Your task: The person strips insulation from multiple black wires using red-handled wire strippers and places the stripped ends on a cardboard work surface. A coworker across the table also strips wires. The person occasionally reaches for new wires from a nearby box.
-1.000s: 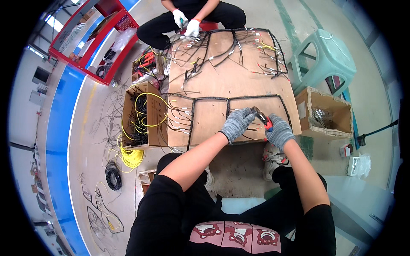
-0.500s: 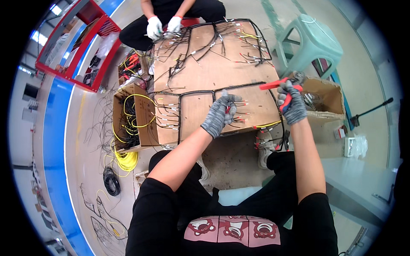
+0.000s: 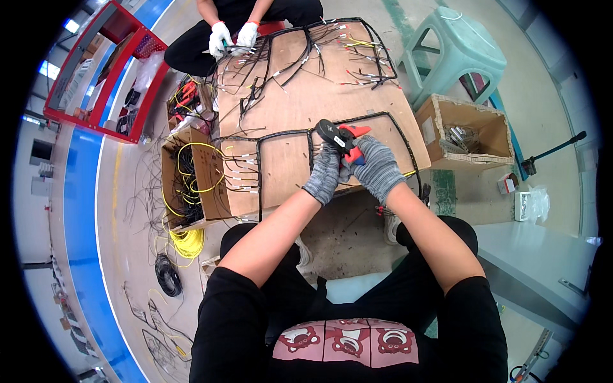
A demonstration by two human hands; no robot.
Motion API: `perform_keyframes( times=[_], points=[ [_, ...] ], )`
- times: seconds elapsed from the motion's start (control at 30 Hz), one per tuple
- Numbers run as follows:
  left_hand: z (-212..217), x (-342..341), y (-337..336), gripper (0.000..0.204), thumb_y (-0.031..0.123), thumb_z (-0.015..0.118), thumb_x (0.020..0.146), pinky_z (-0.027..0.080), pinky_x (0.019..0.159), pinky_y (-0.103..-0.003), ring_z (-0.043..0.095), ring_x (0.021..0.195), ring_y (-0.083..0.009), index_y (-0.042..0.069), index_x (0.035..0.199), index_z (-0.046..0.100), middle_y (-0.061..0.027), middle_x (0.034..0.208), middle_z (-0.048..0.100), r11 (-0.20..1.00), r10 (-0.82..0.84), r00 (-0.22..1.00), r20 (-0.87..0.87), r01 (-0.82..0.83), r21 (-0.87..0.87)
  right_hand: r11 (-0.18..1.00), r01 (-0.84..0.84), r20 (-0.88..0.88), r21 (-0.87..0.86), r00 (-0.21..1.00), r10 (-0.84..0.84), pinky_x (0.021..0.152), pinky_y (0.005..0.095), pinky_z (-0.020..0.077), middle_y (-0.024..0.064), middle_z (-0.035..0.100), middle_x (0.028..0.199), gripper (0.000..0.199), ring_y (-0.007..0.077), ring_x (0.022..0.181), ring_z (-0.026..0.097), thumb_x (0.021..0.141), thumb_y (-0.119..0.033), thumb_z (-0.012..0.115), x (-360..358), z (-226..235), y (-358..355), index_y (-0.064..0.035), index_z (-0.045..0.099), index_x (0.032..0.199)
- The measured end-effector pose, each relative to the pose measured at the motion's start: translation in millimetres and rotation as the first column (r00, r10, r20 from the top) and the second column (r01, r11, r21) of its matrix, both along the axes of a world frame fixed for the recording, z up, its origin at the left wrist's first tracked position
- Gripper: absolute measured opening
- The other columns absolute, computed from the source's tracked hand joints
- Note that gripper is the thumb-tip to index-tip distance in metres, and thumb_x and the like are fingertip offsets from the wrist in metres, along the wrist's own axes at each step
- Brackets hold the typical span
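My right hand, in a grey knit glove, is closed round the red and blue handles of crimping pliers. Their dark head tilts up and left, over the fingertips of my left hand. That hand, gloved the same way, is closed right beside the tool; whatever it pinches is hidden. Both hands are above the near edge of a wooden board. A black wire harness runs across the board, with several thin, white-tagged wire ends branching off at the left.
Across the board, another person's white-gloved hands handle wires. Cardboard boxes stand left and right of the board. A pale green stool is at the far right, a red rack at the far left. Yellow and black wire coils lie on the floor.
My right hand has brought the pliers leftward from the board's right side to my left hand. My left hand stays in nearly the same place, and the view has shifted slightly.
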State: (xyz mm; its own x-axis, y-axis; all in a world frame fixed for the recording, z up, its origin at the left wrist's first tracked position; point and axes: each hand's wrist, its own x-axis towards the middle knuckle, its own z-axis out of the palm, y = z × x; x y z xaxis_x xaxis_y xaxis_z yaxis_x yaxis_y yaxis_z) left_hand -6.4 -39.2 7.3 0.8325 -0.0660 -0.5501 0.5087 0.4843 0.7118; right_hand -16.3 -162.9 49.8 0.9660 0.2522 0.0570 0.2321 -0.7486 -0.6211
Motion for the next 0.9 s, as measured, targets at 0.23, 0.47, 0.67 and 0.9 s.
perform_keyframes(
  times=[0.23, 0.47, 0.67, 0.9],
  points=[
    [9.7, 7.7, -14.9, 0.062, 0.065, 0.04, 0.081, 0.056, 0.05, -0.033, 0.063, 0.064, -0.0196, 0.009, 0.099, 0.057, -0.0071, 0.082, 0.063, 0.998, 0.041, 0.986, 0.163, -0.033, -0.052, 0.992, 0.028, 0.0, 0.12, 1.0, -0.028, 0.072, 0.0397, 0.0487, 0.019, 0.062, 0.082, 0.027, 0.0344, 0.079, 0.06, 0.071, -0.021, 0.066, 10.3, -1.9, -4.8, -0.0037, 0.06, 0.091],
    [21.7, 0.2, -6.0, 0.031, 0.044, 0.047, 0.089, 0.03, 0.035, -0.018, 0.042, 0.042, -0.0059, 0.014, 0.085, 0.054, 0.0015, 0.055, 0.048, 0.984, -0.178, 0.984, 0.034, 0.176, 0.034, 0.979, 0.05, -0.043, 0.198, 0.998, -0.042, 0.073, 0.0359, 0.0489, 0.0187, 0.062, 0.083, 0.044, 0.0326, 0.08, 0.061, 0.071, -0.032, 0.07, 13.1, -2.3, -19.2, -0.0024, 0.06, 0.101],
    [19.0, -7.3, 4.7, 0.023, 0.03, 0.048, 0.092, 0.026, 0.037, -0.018, 0.035, 0.043, -0.0043, 0.008, 0.087, 0.056, 0.0021, 0.06, 0.046, 0.983, -0.175, 0.939, 0.295, 0.15, 0.106, 0.899, 0.111, -0.216, 0.423, 0.976, -0.019, 0.067, 0.0326, 0.0484, 0.0141, 0.063, 0.078, 0.028, 0.0243, 0.07, 0.062, 0.076, -0.024, 0.066, 15.4, 6.9, -35.3, -0.002, 0.06, 0.092],
    [17.2, -54.8, 17.1, 0.025, 0.026, 0.048, 0.089, 0.047, 0.067, -0.04, 0.06, 0.077, -0.0329, 0.006, 0.098, 0.06, -0.0182, 0.085, 0.062, 0.19, -0.85, 0.514, 0.113, 0.1, 0.977, 0.701, 0.35, -0.444, 0.621, 0.894, -0.052, 0.056, 0.0243, 0.0482, 0.0092, 0.063, 0.078, 0.017, 0.0129, 0.063, 0.061, 0.08, -0.012, 0.062, 13.1, -5.9, -73.7, -0.0003, 0.055, 0.091]
  ],
)
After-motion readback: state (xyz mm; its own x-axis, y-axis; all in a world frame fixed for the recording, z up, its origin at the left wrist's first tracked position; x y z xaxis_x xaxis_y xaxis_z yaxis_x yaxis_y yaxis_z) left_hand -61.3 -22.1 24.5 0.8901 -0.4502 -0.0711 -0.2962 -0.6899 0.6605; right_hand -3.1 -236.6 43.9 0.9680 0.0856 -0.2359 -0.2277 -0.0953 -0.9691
